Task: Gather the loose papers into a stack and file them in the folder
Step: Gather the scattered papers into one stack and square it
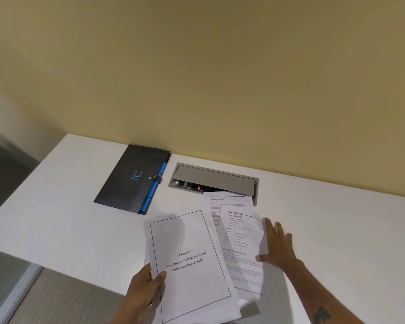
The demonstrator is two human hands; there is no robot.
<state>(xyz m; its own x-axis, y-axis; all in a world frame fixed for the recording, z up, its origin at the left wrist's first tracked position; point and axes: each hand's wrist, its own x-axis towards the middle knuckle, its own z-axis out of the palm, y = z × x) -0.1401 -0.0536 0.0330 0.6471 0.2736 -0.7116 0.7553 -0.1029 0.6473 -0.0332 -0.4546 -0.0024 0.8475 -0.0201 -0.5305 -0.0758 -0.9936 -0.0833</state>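
A few white printed papers lie fanned on the white desk. My left hand (145, 291) grips the lower left edge of the top sheet (192, 265), a bordered title page reading "Chapter 3". My right hand (276, 244), fingers spread, rests flat on the right edge of a text page (241, 249) beside it. A third sheet (220, 202) pokes out behind, toward the wall. The dark folder (126, 181), snapped shut with blue tabs along its right edge, lies apart from the papers at the back left.
A grey cable hatch (215, 178) with its lid ajar is set into the desk (68, 230) by the yellow wall, partly overlapped by the rear sheet. The desk's front edge runs diagonally at lower left, with floor below it.
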